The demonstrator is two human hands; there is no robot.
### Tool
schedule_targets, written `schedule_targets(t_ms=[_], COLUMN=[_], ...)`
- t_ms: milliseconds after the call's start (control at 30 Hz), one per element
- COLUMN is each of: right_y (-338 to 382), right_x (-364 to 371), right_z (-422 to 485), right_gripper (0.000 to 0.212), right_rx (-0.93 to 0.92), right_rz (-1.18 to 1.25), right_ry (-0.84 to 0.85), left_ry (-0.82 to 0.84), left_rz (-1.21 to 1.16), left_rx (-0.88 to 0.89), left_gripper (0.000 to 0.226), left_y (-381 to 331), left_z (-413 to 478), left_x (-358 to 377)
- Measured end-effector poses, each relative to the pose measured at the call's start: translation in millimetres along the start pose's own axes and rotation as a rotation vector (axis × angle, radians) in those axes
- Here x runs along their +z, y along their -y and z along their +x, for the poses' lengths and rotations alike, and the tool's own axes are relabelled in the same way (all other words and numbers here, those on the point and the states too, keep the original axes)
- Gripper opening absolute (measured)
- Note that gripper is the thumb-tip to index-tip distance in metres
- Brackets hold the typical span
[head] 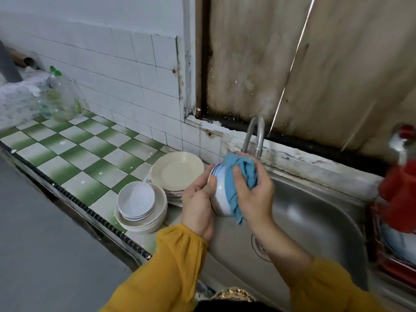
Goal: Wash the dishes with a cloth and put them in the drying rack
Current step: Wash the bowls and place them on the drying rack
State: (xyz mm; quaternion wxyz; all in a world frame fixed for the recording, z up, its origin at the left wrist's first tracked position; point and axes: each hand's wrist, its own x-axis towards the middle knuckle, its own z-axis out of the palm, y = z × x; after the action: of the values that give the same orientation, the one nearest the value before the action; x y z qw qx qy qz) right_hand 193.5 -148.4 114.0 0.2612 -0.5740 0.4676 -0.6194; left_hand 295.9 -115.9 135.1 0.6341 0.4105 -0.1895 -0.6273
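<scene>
Head | left hand (198,206) grips bowl (218,190) | right hand (255,194) clutches cloth (230,195), covering its side | drying rack (396,269) blurred, cropped

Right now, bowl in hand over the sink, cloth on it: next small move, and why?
Probably turn the bowl slightly in the left hand so the right hand can rub the blue cloth over a fresh patch: the cloth covers only one side of the bowl's outside.
</scene>
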Motion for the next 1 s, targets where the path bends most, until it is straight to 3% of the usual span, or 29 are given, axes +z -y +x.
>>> schedule_targets(t_ms=[67, 133, 200, 267, 333, 367, 467, 533, 700, 767, 867, 933, 1000], right_y=[4.7, 8.7, 2.0, 2.7, -0.5, 1.9, 8.4, 13.3, 9.8, 10.3, 4.4, -0.7, -0.9], right_x=[-21.0, -42.9, -71.2, -99.7, -123.1, -132.1, -160.5, -183.6, -210.6, -212.1, -218.2, -221.2, -224.2], right_z=[2.4, -9.6, -22.9, -21.6, -12.7, -11.4, -19.6, -19.1, -20.5, -33.5, -55.5, -64.9, -58.2], right_gripper=[0.029, 0.039, 0.031, 0.009, 0.01, 0.006, 0.047, 0.044, 0.038, 0.04, 0.026, 0.021, 0.023], right_rx=[0.141, -0.02, -0.137, 0.017, 0.174, 0.146, -0.02, -0.043, 0.009, -0.115, -0.239, -0.079, 0.25], right_rz=[-0.053, -0.156, -0.182, -0.106, -0.073, -0.128, -0.252, -0.306, -0.342, -0.313, -0.194, -0.051, 0.076], right_ry=[-0.155, -0.146, -0.072, -0.196, -0.262, -0.199, 0.073, 0.179, -0.033, -0.055, -0.08, -0.207, -0.407], left_ry=[-0.002, -0.016, -0.022, -0.034, -0.038, -0.049, -0.088, -0.062, 0.001, -0.009, 0.023, 0.088, 0.174], left_rz=[-0.022, -0.043, -0.055, -0.023, 0.013, 0.027, 0.029, 0.02, 0.03, 0.0, -0.04, -0.01, 0.073], left_rx=[-0.036, -0.098, -0.138, -0.126, -0.102, -0.091, -0.08, -0.094, -0.098, -0.076, -0.064, -0.061, -0.024], left_gripper=[0.033, 0.034, 0.037, 0.038, 0.038, 0.038, 0.036, 0.035, 0.027, 0.026, 0.028, 0.033, 0.031], left_y=[14.3, 27.3, 40.1, 54.3, 70.5, 77.4, 91.3, 94.8, 109.1, 111.1, 112.1, 114.5, 117.9], left_z=[-4.2, -4.3, -4.6, -10.2, -19.6, -22.5, -28.7, -33.6, -57.7, -62.5, -69.5, -76.5, -85.7], left_x=[23.6, 40.8, 53.8, 62.6, 69.5, 71.8, 79.3, 84.8, 108.0, 115.9, 123.1, 126.4, 127.3])
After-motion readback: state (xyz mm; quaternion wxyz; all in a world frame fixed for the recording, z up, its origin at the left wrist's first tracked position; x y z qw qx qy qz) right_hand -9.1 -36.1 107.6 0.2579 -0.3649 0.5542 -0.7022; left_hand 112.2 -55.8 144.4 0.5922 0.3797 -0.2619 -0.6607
